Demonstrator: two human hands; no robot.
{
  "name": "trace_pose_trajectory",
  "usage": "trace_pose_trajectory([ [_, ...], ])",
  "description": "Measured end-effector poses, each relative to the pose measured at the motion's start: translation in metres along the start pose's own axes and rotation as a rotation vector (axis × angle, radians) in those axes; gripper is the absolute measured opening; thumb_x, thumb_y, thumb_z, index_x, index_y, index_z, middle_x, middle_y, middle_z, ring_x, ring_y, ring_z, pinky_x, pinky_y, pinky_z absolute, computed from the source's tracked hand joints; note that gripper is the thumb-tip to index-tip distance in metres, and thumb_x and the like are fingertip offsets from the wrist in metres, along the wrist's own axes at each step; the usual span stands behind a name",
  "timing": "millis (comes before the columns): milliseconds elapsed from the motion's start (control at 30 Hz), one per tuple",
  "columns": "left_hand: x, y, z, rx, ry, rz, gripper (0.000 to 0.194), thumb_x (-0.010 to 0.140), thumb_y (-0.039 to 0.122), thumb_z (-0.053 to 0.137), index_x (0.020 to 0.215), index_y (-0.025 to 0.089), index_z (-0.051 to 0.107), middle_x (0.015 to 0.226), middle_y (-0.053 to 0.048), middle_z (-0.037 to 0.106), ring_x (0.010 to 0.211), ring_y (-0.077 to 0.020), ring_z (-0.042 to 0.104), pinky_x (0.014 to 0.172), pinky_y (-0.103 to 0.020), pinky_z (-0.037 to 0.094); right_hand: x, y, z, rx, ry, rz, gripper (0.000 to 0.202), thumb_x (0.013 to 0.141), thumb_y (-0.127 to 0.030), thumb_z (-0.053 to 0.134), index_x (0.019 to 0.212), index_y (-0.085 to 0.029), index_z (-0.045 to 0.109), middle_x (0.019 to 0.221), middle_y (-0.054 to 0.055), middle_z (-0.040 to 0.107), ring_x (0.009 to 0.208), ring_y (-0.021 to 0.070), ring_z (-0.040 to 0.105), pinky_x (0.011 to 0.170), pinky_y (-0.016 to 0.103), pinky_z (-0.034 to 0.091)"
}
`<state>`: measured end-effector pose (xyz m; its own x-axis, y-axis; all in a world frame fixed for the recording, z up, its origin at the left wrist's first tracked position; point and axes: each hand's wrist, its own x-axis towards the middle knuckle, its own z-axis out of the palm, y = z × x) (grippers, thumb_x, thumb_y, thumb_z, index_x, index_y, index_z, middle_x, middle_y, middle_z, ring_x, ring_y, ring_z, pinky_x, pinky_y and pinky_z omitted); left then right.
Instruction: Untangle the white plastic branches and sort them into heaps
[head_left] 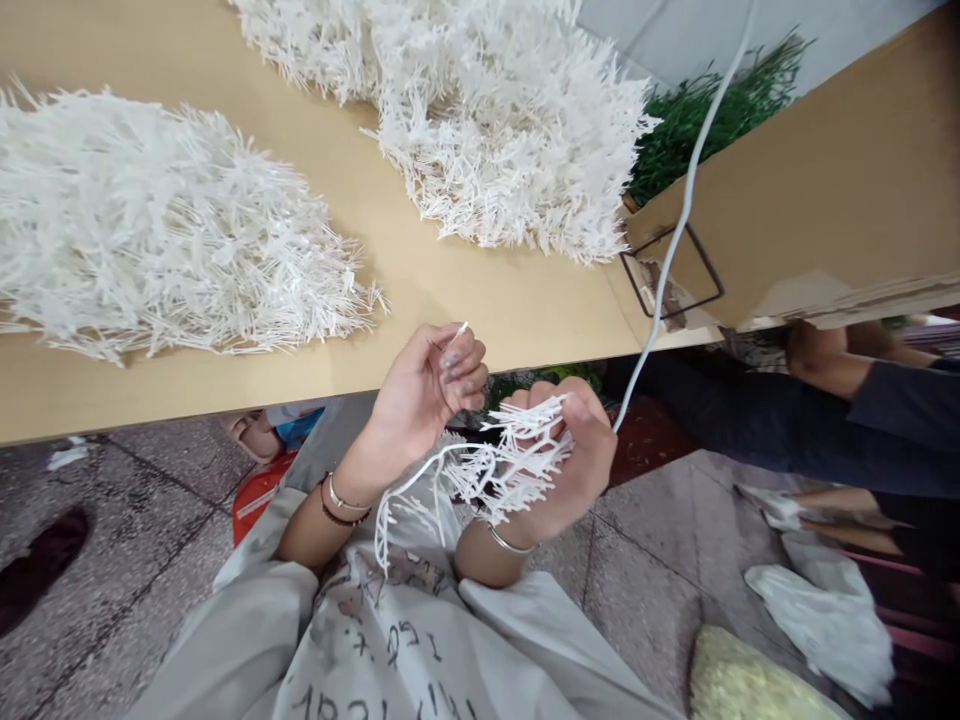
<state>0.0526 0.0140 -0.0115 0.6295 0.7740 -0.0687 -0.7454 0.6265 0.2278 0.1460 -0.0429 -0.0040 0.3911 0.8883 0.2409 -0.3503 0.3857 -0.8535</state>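
White branching plastic sprigs (525,455) are bunched in my right hand (589,450), whose fingers and thumb are closed round them. A strand of the bunch curves out to the left and dangles over my lap. My left hand (431,395) is held just in front of the table edge, its fingers curled and its thumb against the index finger. A thin white piece (455,335) shows at that pinch, too small to make out fully. Two large heaps of similar white sprigs lie on the table, a left heap (165,225) and a far heap (502,130).
The tan table (225,390) runs across in front of me. A pale cable (675,230) hangs down on the right, near a black wire frame (701,265) and a cardboard sheet (847,150). Green plastic foliage (705,120) lies behind. Another person's legs (750,410) are at right.
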Motion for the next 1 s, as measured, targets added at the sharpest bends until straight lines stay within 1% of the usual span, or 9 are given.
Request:
trace_pose_trajectory([
  [67,0.004,0.001,-0.002,-0.129,0.034,-0.035,0.045,0.094,0.022,0.032,0.049,0.017,0.032,0.046,0.006,0.026,0.036,-0.0023,0.032,0.035,-0.011,0.034,0.001,-0.001,0.000,0.007,0.014,0.001,0.037,0.081,-0.020,0.053,0.054,-0.018,0.027,0.048,-0.006,0.021,0.044,0.0075,0.018,0.044,0.023,0.019],
  [133,0.009,0.002,-0.005,-0.183,0.088,-0.008,0.045,0.096,0.022,0.028,0.052,0.017,0.032,0.047,0.006,0.026,0.036,-0.0019,0.032,0.036,-0.010,0.031,0.002,-0.002,0.000,0.014,0.026,0.002,0.036,0.081,-0.018,0.051,0.054,-0.018,0.028,0.048,-0.006,0.021,0.044,0.0075,0.018,0.045,0.023,0.018],
  [367,0.018,0.006,-0.011,-0.118,0.266,0.145,0.028,0.096,0.010,0.033,0.085,0.011,0.059,0.059,0.003,0.052,0.045,-0.0006,0.046,0.048,-0.007,0.042,0.002,0.002,-0.006,-0.041,0.013,-0.016,0.035,0.084,-0.020,0.051,0.055,-0.019,0.031,0.050,-0.005,0.022,0.046,0.0093,0.019,0.045,0.026,0.017],
  [467,0.017,0.005,-0.015,0.113,0.163,0.228,0.024,0.093,0.011,0.043,0.102,0.012,0.065,0.073,0.001,0.065,0.048,-0.0009,0.049,0.053,-0.009,0.047,0.003,0.005,-0.012,-0.117,0.026,-0.002,0.037,0.085,-0.023,0.053,0.056,-0.019,0.031,0.050,-0.005,0.023,0.046,0.0092,0.021,0.046,0.027,0.018],
  [567,0.018,0.005,-0.020,0.337,0.066,0.312,0.021,0.089,0.019,0.053,0.104,0.015,0.068,0.080,-0.001,0.070,0.048,-0.0023,0.050,0.058,-0.013,0.051,0.004,0.009,-0.020,-0.207,0.058,-0.007,0.037,0.085,-0.027,0.054,0.058,-0.020,0.029,0.051,-0.005,0.022,0.046,0.0093,0.024,0.047,0.027,0.020],
  [700,0.024,0.005,-0.026,0.366,0.169,0.350,0.020,0.088,0.022,0.055,0.101,0.016,0.069,0.088,-0.002,0.071,0.054,-0.0028,0.054,0.065,-0.015,0.052,0.005,0.013,-0.026,-0.281,0.084,-0.010,0.038,0.085,-0.030,0.055,0.059,-0.020,0.029,0.053,-0.004,0.024,0.048,0.0098,0.028,0.049,0.028,0.023],
  [800,0.027,0.002,-0.026,0.500,0.127,0.444,0.020,0.089,0.027,0.055,0.100,0.019,0.070,0.092,-0.002,0.071,0.071,-0.0067,0.061,0.076,-0.018,0.052,0.006,0.013,-0.026,-0.280,0.098,0.038,0.037,0.083,-0.030,0.056,0.058,-0.020,0.030,0.054,-0.005,0.025,0.048,0.0097,0.028,0.049,0.028,0.023],
  [900,0.023,0.003,-0.026,0.822,0.117,0.615,0.024,0.093,0.035,0.051,0.100,0.021,0.070,0.088,-0.003,0.069,0.085,-0.0125,0.062,0.081,-0.024,0.049,0.007,0.012,-0.026,-0.254,0.120,0.047,0.036,0.081,-0.029,0.057,0.057,-0.020,0.032,0.053,-0.005,0.025,0.047,0.0096,0.027,0.048,0.027,0.022],
  [1000,0.011,0.014,-0.027,1.254,0.244,0.772,0.027,0.095,0.037,0.048,0.104,0.025,0.070,0.093,-0.003,0.069,0.088,-0.0167,0.058,0.087,-0.031,0.043,0.009,0.013,-0.027,-0.266,0.127,0.043,0.034,0.081,-0.029,0.056,0.057,-0.020,0.033,0.053,-0.005,0.025,0.047,0.0097,0.026,0.047,0.027,0.021],
])
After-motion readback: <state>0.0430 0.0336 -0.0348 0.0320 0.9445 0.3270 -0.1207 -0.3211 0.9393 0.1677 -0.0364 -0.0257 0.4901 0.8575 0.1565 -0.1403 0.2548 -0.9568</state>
